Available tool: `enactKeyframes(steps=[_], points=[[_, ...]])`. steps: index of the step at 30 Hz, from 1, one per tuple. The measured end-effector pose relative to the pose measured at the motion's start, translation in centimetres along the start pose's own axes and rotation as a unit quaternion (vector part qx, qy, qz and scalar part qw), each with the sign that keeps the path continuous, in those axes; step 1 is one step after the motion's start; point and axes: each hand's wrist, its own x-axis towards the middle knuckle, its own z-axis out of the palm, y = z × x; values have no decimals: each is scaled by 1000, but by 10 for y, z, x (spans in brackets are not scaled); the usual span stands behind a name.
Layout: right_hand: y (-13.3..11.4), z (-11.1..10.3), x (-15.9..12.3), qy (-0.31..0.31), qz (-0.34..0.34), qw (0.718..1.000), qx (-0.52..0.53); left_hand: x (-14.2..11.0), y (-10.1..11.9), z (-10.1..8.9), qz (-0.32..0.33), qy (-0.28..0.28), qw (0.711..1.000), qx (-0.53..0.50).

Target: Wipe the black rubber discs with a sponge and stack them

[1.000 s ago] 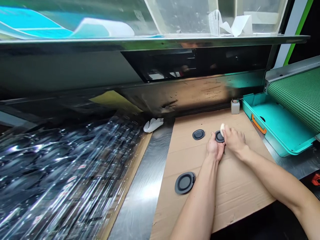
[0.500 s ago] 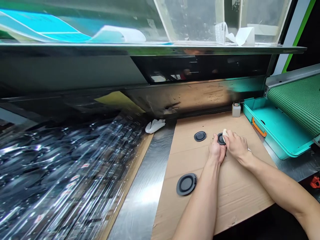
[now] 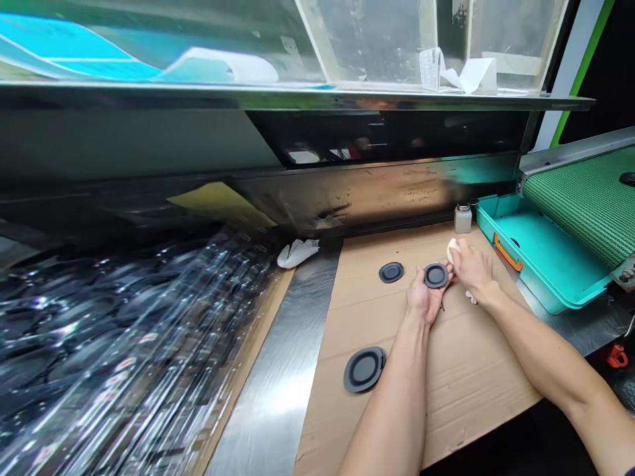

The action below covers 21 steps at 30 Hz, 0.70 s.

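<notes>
In my left hand (image 3: 421,297) lies a dark grey rounded disc-shaped part (image 3: 436,275), its recessed face turned up and its edge between thumb and fingers. My right hand (image 3: 473,268), just to the right, is closed on a white cloth (image 3: 452,252), raised slightly off the part. Two similar dark parts rest on the cardboard sheet (image 3: 476,383): a farther one (image 3: 391,272) left of my hands, and a nearer, larger-looking one (image 3: 364,369) beside my left forearm. A small white scrap (image 3: 471,297) shows under my right wrist.
Clear plastic trays (image 3: 124,344) of dark parts are stacked at left. A crumpled white tissue (image 3: 297,253) lies at the metal table's back. A bottle (image 3: 463,218) stands near a turquoise tray (image 3: 555,258) with an orange latch. A green conveyor belt (image 3: 585,192) overhangs the tray.
My right hand has moved the white cloth off the part's face, to the right, so the part now shows whole in my left hand. A dark object has appeared on the conveyor belt.
</notes>
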Motion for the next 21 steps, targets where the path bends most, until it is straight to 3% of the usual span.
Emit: enactKeyframes(steps=[5, 10, 14, 16, 21], points=[[35, -14, 12, 3, 25, 999, 26, -2, 8, -1, -2, -7, 1000, -24], [42, -26, -1, 47, 7, 999, -7, 0, 13, -2, 1, -16, 998, -56], [37, -28, -8, -106, -46, 993, -33, 3, 15, -4, -2, -23, 998, -50], [35, -24, -8, -145, -93, 985, -18, 4, 16, -5, 6, -30, 998, -49], [23, -13, -9, -29, -194, 972, 130, 3, 7, -2, 18, -42, 999, -22]])
